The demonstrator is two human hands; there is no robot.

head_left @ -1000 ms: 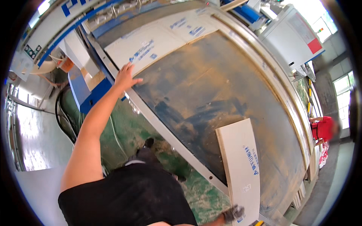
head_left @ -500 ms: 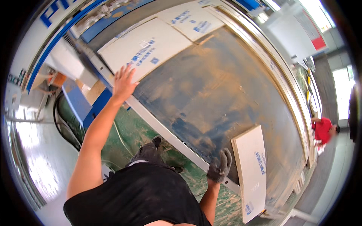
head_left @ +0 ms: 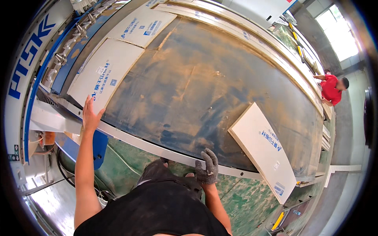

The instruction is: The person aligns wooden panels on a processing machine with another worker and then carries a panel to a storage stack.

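My bare left hand (head_left: pixel 91 115) lies with fingers stretched out at the near corner of a white panel (head_left: pixel 128 59) with blue print. This panel rests flat on the left part of a large, dusty work table (head_left: pixel 189 86). My right hand (head_left: pixel 207 168), in a dark grey glove, is at the table's metal front rail (head_left: pixel 149 147) with its fingers apart and nothing in it. To its right, a narrower white panel (head_left: pixel 262 143) lies slanted across the table, its near end sticking out past the front edge.
Another printed panel (head_left: pixel 147 25) adjoins the left one farther back. Long strips (head_left: pixel 220 25) run along the far edge. A blue-and-white machine beam (head_left: pixel 25 70) stands at the left. A person in a red shirt (head_left: pixel 332 89) is at the far right. Below is a dusty green floor (head_left: pixel 248 204).
The view has turned, so the table sits differently in it. My right hand is farther from the slanted panel. My left hand stays by the left panel's near corner.
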